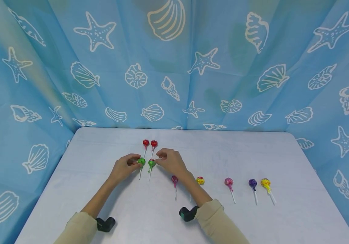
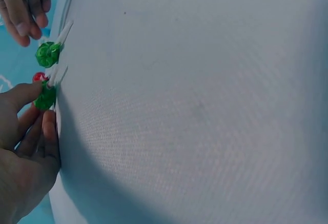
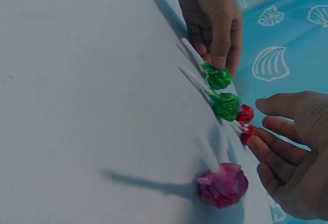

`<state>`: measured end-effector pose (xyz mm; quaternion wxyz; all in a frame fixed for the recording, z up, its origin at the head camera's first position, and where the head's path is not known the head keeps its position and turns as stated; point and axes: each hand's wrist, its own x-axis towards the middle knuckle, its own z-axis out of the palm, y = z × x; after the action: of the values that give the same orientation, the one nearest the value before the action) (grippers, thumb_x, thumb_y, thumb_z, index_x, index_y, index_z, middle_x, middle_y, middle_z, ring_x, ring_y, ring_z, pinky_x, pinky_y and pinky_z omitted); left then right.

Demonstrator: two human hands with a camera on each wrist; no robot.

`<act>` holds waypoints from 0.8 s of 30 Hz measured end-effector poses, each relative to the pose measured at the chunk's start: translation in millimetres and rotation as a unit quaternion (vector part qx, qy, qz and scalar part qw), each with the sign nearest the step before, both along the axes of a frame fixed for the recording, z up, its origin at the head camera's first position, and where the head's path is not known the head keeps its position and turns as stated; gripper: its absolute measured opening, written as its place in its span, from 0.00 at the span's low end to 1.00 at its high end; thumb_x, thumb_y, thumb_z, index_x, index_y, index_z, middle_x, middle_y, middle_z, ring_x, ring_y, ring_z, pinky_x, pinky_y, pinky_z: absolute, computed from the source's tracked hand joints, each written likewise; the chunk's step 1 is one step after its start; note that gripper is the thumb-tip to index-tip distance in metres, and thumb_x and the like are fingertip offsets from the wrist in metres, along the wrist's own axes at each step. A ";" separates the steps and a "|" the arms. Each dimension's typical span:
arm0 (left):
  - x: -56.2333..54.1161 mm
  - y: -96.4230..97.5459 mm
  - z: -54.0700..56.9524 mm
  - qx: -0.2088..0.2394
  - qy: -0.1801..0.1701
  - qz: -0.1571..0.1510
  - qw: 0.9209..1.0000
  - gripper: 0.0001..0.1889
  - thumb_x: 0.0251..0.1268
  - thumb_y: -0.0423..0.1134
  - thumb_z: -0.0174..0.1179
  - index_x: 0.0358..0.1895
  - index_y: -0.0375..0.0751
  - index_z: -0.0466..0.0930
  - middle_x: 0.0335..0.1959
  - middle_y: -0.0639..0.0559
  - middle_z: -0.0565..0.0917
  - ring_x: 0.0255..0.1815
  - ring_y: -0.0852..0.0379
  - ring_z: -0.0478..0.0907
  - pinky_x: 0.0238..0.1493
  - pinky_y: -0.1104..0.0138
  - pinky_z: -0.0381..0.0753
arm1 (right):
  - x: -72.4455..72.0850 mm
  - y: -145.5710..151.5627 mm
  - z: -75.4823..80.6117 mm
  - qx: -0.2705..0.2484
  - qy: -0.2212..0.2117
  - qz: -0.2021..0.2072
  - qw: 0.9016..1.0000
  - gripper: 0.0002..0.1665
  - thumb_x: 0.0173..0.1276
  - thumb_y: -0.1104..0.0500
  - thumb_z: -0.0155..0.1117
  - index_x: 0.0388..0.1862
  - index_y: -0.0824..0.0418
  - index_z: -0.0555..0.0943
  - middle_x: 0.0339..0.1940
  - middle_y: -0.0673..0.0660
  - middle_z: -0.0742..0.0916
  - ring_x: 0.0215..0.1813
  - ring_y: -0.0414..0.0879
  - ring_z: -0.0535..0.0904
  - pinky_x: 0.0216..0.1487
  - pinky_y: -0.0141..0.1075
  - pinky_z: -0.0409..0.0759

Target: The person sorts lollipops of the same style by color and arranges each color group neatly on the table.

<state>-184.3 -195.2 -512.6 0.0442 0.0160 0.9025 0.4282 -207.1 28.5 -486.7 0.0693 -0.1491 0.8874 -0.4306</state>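
My left hand (image 1: pixel 124 168) pinches the head of the left green lollipop (image 1: pixel 142 161) between thumb and fingers. Beside it lies the other green lollipop (image 1: pixel 151 163), with its white stick toward me. My right hand (image 1: pixel 172 162) is just right of that one; in the right wrist view its fingers (image 3: pixel 279 149) are spread and relaxed, with a gap between them and the green head (image 3: pixel 225 106). Just beyond the green pair, two red lollipops (image 1: pixel 146 143) lie side by side, their sticks running down toward the green heads.
A dark pink lollipop (image 1: pixel 174 179) and a yellow-and-red lollipop (image 1: pixel 200 180), partly hidden by my right forearm, lie nearer me. Rightward are a pink lollipop (image 1: pixel 228 182), a purple lollipop (image 1: pixel 253 183) and a yellow lollipop (image 1: pixel 265 183). A blue seashell-patterned curtain (image 1: pixel 168 67) hangs behind the white table (image 1: pixel 223 149).
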 end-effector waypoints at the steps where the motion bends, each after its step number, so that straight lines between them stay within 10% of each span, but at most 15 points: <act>1: 0.2 0.1 -0.3 0.000 0.000 0.001 1.000 0.21 0.65 0.37 0.67 0.60 0.37 0.79 0.51 0.44 0.84 0.44 0.50 0.80 0.45 0.63 0.77 | 0.3 1.9 1.5 -0.001 0.001 0.000 1.000 0.14 0.67 0.57 0.70 0.50 0.61 0.85 0.40 0.51 0.87 0.42 0.44 0.81 0.45 0.34 0.81; 24: 19.1 -6.8 2.9 0.069 0.012 0.058 0.996 0.21 0.68 0.38 0.65 0.61 0.36 0.77 0.52 0.41 0.82 0.53 0.45 0.81 0.48 0.61 0.81 | 20.8 70.7 35.1 -0.001 0.034 -0.030 0.999 0.13 0.68 0.58 0.69 0.51 0.60 0.85 0.44 0.52 0.88 0.47 0.46 0.82 0.50 0.42 0.82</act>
<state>-165.2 -202.0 -509.7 0.0071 -0.0285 0.8705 0.4913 -186.2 99.1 -451.6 0.0261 -0.1369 0.8927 -0.4285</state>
